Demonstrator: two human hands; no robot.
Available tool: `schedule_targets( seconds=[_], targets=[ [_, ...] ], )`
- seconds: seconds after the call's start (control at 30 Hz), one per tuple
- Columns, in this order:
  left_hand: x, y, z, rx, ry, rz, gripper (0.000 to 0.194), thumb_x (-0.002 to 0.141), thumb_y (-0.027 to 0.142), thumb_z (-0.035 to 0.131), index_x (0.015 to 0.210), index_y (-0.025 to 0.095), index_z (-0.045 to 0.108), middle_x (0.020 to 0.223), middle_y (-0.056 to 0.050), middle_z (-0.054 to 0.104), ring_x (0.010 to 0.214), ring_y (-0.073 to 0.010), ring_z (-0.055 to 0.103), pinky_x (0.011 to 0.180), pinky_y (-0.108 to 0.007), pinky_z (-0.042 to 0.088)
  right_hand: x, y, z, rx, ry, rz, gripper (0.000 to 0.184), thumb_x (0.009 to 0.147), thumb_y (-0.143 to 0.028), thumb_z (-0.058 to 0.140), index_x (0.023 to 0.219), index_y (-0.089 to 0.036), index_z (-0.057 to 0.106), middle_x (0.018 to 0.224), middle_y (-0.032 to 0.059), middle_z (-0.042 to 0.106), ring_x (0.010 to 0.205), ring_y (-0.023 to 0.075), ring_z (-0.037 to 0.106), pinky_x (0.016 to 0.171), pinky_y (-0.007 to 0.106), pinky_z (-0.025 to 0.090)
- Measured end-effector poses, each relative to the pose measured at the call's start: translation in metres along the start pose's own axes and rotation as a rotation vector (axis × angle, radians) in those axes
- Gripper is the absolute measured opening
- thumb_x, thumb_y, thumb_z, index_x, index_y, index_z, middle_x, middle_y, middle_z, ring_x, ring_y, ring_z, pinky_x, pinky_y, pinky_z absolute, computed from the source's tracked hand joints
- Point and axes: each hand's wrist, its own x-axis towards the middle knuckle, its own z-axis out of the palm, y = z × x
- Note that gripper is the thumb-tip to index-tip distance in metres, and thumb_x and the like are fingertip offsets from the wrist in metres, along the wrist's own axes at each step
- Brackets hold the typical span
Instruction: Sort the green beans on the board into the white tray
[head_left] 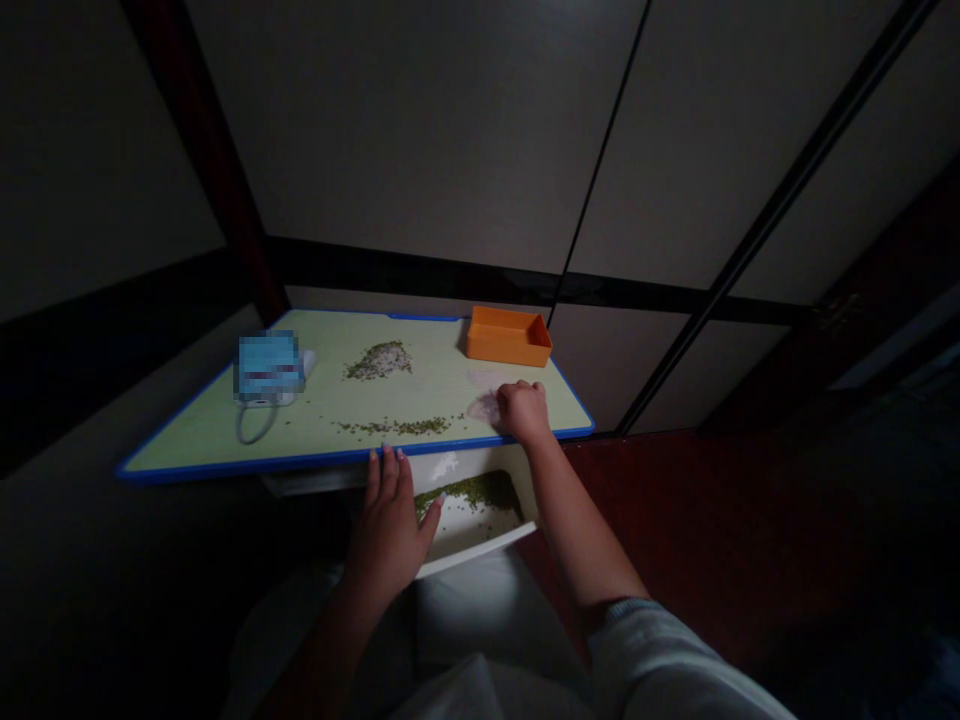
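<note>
My right hand (523,408) is closed, fingers curled, above the front right of a pale yellow tabletop (315,340) with a blue rim. Beside its fingers lies a pale pinkish, see-through patch (482,396); whether it is thin plastic in my grip I cannot tell. My left hand (391,510) has its fingers stretched out, tips at the table's front edge, over a white drawer-like bin (480,547). Small green beans (491,490) lie in that bin. A loose row of green beans (420,427) runs along the front of the tabletop.
A mixed pile of whitish and green grains (382,360) sits mid-table. At the back right stands an orange open box (506,345). A blurred blue device (268,362) with a grey loop is on the left. Pale panels (420,150) rise behind the table.
</note>
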Motion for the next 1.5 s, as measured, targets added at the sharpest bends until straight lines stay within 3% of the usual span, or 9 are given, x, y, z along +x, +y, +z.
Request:
schedule_targets(
  seconds=[0.33, 0.57, 0.93, 1.5],
  targets=[
    [0.000, 0.001, 0.000, -0.013, 0.004, -0.005, 0.074, 0.084, 0.049, 0.042, 0.139, 0.001, 0.031, 0.150, -0.025, 0.027, 0.143, -0.0358, 0.009, 0.111, -0.052, 0.027, 0.007, -0.007, 0.004, 0.000, -0.004, 0.035, 0.033, 0.096, -0.029, 0.037, 0.092, -0.016, 0.067, 0.094, 0.0133, 0.069, 0.094, 0.0217, 0.056, 0.081, 0.034, 0.028],
    [0.000, 0.003, -0.003, 0.000, -0.019, -0.006, 0.076, 0.084, 0.049, 0.042, 0.138, -0.004, 0.032, 0.149, -0.028, 0.027, 0.143, -0.0376, 0.009, 0.111, -0.052, 0.027, 0.009, -0.011, 0.006, 0.037, -0.009, -0.053, 0.034, 0.096, -0.032, 0.036, 0.091, -0.017, 0.067, 0.092, 0.0116, 0.068, 0.093, 0.0215, 0.056, 0.079, 0.033, 0.028],
    [0.001, 0.002, -0.004, 0.011, -0.036, -0.015, 0.076, 0.084, 0.049, 0.043, 0.138, -0.005, 0.032, 0.149, -0.028, 0.028, 0.143, -0.0376, 0.010, 0.111, -0.051, 0.027, 0.002, 0.004, 0.003, 0.088, 0.005, -0.016, 0.031, 0.095, -0.029, 0.039, 0.089, -0.017, 0.066, 0.091, 0.0097, 0.068, 0.090, 0.0194, 0.055, 0.078, 0.030, 0.026],
    [-0.001, 0.001, 0.000, 0.046, -0.003, 0.016, 0.076, 0.086, 0.049, 0.039, 0.139, -0.004, 0.029, 0.149, -0.028, 0.026, 0.143, -0.0370, 0.009, 0.111, -0.050, 0.029, 0.000, 0.000, 0.003, 0.157, -0.012, -0.151, 0.028, 0.095, -0.028, 0.042, 0.085, -0.017, 0.066, 0.085, 0.0071, 0.068, 0.086, 0.0177, 0.056, 0.078, 0.030, 0.026]
  ],
)
